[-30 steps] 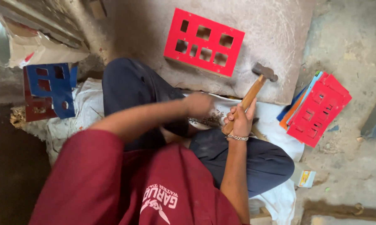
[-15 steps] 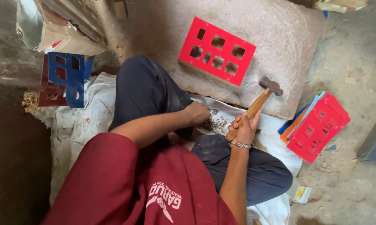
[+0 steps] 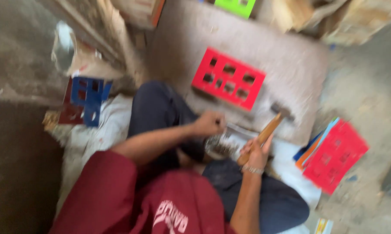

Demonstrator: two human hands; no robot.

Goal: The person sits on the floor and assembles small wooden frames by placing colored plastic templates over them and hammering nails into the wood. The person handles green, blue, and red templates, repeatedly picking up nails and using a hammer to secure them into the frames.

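Hammer (image 3: 271, 126): wooden handle gripped in my right hand (image 3: 255, 152), head raised over the mat's (image 3: 290, 73) edge.
Left hand (image 3: 209, 123): clenched above small blurred metal pieces (image 3: 221, 146).
Red panel (image 3: 228, 78): flat on mat, beyond hammer.
Red stack (image 3: 334, 155): right, on floor.

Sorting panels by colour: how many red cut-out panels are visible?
3. One red panel lies on the brown slab beyond the hammer; one tops the stack at right; a dark red one sits under the blue panel, left. More may be hidden in the stacks.

Wooden-handled hammer (image 3: 271, 127), metal head raised, tilted, gripped low on its handle
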